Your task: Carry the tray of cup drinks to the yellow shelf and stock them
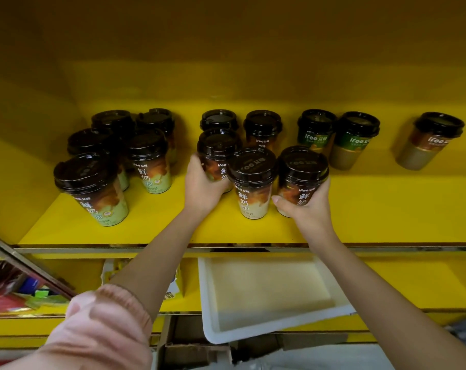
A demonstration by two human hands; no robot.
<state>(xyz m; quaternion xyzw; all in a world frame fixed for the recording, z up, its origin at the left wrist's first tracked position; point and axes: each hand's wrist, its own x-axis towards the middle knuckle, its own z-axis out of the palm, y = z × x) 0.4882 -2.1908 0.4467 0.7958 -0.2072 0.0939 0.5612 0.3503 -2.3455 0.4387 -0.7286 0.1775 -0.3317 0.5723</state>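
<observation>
The brown-sleeved cup drinks (253, 182) on the yellow shelf (359, 209) read "ifee" with large characters "鲜奶加" running down the side. The green-banded cups (355, 140) and the far-right brown cup (430, 140) also carry "ifee". Smaller print is illegible.

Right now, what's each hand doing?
Left hand: closed around a cup on the shelf.
Right hand: closed around another cup.

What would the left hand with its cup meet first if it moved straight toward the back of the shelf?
Probably the black-lidded cup directly behind the cup in the left hand; the gap is unclear.
</observation>
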